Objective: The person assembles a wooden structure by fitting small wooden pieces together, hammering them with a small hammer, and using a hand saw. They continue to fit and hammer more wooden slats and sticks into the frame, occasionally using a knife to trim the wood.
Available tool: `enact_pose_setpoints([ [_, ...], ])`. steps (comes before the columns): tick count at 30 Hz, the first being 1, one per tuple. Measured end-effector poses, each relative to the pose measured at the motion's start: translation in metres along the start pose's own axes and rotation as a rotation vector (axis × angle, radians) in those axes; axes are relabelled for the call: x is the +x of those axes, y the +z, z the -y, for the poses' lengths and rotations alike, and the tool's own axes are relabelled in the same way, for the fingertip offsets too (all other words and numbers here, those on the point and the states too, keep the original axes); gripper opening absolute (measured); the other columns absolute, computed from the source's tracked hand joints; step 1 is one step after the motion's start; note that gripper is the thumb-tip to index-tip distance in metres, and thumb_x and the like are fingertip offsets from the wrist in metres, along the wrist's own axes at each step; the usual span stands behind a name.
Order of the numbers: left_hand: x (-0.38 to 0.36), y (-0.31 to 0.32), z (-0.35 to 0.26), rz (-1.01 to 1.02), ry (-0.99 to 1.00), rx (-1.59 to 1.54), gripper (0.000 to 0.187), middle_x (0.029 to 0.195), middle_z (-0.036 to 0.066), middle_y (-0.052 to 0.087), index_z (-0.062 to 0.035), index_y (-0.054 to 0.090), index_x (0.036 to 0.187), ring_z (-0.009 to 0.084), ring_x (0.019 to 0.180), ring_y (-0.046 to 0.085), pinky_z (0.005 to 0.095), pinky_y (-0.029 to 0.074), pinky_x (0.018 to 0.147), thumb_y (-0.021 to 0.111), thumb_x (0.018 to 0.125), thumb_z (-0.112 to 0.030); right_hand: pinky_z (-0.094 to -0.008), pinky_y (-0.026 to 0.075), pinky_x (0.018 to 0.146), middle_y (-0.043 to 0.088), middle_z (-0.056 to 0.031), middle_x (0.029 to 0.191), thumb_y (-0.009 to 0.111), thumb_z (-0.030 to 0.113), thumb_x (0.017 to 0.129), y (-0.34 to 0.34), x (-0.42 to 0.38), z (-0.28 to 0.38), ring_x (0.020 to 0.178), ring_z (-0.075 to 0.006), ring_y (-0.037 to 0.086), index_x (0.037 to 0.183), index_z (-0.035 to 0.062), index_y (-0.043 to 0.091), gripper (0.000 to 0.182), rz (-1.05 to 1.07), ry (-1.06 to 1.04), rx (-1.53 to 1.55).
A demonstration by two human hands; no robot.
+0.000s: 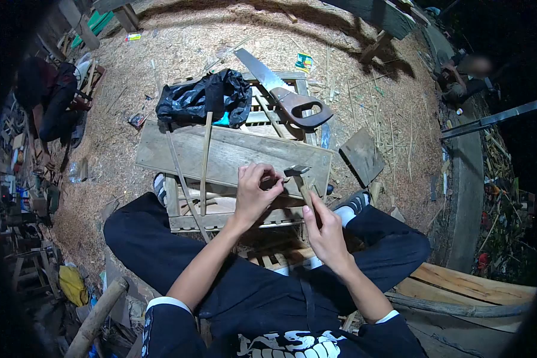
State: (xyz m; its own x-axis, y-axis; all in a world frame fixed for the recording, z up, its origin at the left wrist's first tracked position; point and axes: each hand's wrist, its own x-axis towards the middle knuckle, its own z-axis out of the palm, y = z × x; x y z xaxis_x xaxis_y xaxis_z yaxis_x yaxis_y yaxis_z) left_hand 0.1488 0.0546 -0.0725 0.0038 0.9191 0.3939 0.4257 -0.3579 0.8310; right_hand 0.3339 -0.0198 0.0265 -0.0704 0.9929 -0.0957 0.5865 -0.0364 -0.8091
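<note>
In the head view my right hand [326, 234] is wrapped round the wooden handle of a hammer [296, 171], whose metal head is raised over the right part of a grey wooden board [221, 152]. My left hand [258, 194] is closed in a pinch close to the board's near edge, left of the hammer head. What its fingertips hold is too small and hidden to make out. Under the board stands a low slatted wooden stand [185, 222]. Thin wooden strips [206, 161] lie across the board, left of my left hand.
A handsaw [304, 109] and a black plastic bag [188, 98] lie beyond the board. A square wood piece [362, 156] rests on the sawdust-covered ground to the right. One person [51, 101] sits at far left, another person [465, 77] at far right.
</note>
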Motion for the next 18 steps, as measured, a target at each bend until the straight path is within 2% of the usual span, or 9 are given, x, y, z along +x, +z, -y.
enact_pose_setpoints([
  [2,-0.001,0.0018,0.0011,0.01,-0.004,0.0,0.028,0.092,0.002,0.069,-0.01,0.067,0.099,0.0241,0.09,0.06,0.0389,0.04,0.093,0.085,0.077,-0.011,-0.0464,0.054,0.096,0.069,-0.0353,0.119,0.057,0.021,0.109,-0.0006,-0.0006,-0.0017,0.113,-0.0484,0.069,0.143,-0.0082,0.057,0.045,0.018,0.032,-0.025],
  [5,0.0,0.0005,0.002,-0.001,0.001,0.027,0.028,0.092,0.003,0.069,-0.0097,0.067,0.099,0.0246,0.091,0.06,0.039,0.041,0.092,0.085,0.077,-0.011,-0.0462,0.055,0.095,0.07,-0.0348,0.118,0.057,0.021,0.108,0.0026,0.0011,-0.0039,0.111,-0.0483,0.07,0.142,-0.0088,0.057,0.045,0.003,-0.037,-0.049],
  [8,-0.0004,0.0017,0.002,-0.003,0.014,0.033,0.028,0.092,0.003,0.069,-0.0096,0.067,0.099,0.025,0.091,0.06,0.0392,0.041,0.092,0.085,0.077,-0.011,-0.0457,0.055,0.094,0.07,-0.0349,0.117,0.058,0.02,0.108,0.0014,-0.0007,0.002,0.11,-0.0475,0.071,0.142,-0.009,0.057,0.044,-0.088,-0.069,0.003],
  [10,-0.0003,0.0014,0.0016,-0.006,0.014,0.023,0.028,0.092,0.003,0.069,-0.0095,0.067,0.099,0.0253,0.091,0.06,0.0397,0.041,0.092,0.085,0.077,-0.011,-0.0456,0.055,0.094,0.07,-0.035,0.116,0.058,0.019,0.109,0.0003,0.0019,-0.0028,0.11,-0.0468,0.071,0.142,-0.0091,0.057,0.044,0.026,0.006,-0.055],
  [14,-0.0007,0.0002,0.0028,0.009,0.016,0.02,0.027,0.092,0.004,0.069,-0.0093,0.067,0.098,0.0257,0.091,0.06,0.0403,0.041,0.093,0.085,0.078,-0.011,-0.0457,0.055,0.094,0.07,-0.035,0.116,0.058,0.019,0.108,0.0038,-0.0002,-0.0035,0.11,-0.0462,0.071,0.142,-0.0091,0.057,0.044,-0.011,-0.022,0.013],
  [16,-0.0008,0.0005,0.0018,0.019,-0.013,0.007,0.026,0.092,0.004,0.069,-0.0094,0.067,0.097,0.0254,0.092,0.06,0.0405,0.041,0.093,0.085,0.078,-0.012,-0.0391,0.054,0.097,0.073,-0.0292,0.123,0.057,0.021,0.11,0.0031,-0.002,0.0026,0.114,-0.0334,0.073,0.141,-0.0102,0.057,0.044,-0.055,-0.014,0.021],
  [18,-0.0019,0.0019,0.0025,0.012,-0.013,0.011,0.026,0.092,0.004,0.068,-0.0094,0.067,0.097,0.0254,0.092,0.06,0.0405,0.041,0.093,0.085,0.078,-0.012,-0.0391,0.054,0.098,0.072,-0.0297,0.124,0.057,0.021,0.11,0.0019,0.0003,-0.0015,0.116,-0.0337,0.073,0.141,-0.0103,0.057,0.044,-0.003,0.02,-0.038],
])
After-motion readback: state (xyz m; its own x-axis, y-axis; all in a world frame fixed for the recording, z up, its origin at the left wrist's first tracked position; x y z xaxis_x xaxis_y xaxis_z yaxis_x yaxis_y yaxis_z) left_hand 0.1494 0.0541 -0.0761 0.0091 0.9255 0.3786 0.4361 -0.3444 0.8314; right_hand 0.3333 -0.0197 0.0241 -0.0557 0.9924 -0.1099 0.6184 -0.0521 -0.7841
